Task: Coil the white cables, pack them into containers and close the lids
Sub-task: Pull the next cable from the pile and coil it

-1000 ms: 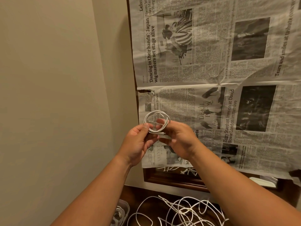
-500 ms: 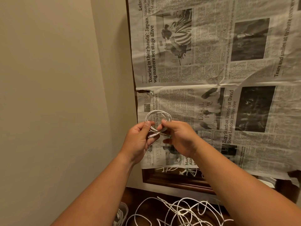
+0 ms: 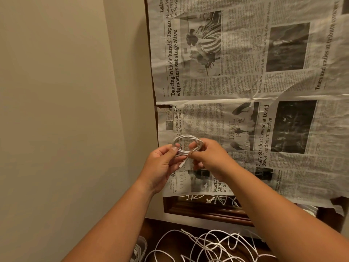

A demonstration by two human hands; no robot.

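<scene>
**A:** Where is the cable found?

**B:** A coiled white cable (image 3: 187, 137) is held up in the air, in front of the newspaper (image 3: 245, 87) and well above the tabletop (image 3: 151, 226). It is wound into a small ring of several turns.

**A:** How is it held?

**B:** The ring is gripped from both sides. Its left side is pinched by the left hand (image 3: 162, 164), with the thumb laid over the strands and the fingers curled beneath. Its right side is pinched by the right hand (image 3: 212, 159), whose fingers are bent round the strands. Below the ring the two hands are brought very near to each other.

**A:** Is an end of the cable seen?

**B:** Yes. A short end with a white plug (image 3: 181, 165) is seen hanging down between the hands.

**A:** What is found lower?

**B:** A tangle of loose white cables (image 3: 207, 244) is spread on the dark tabletop, under the forearms. Left of the tangle a clear container (image 3: 141, 247) is cut by the lower edge. Something white is laid in it, probably cable, but this cannot be told for sure.

**A:** And behind?

**B:** A wooden frame (image 3: 204, 211) is covered by the newspaper, and only its lower strip is left bare. More white cable is seen in that strip. Left of the frame a plain beige wall (image 3: 56, 110) is seen.
</scene>
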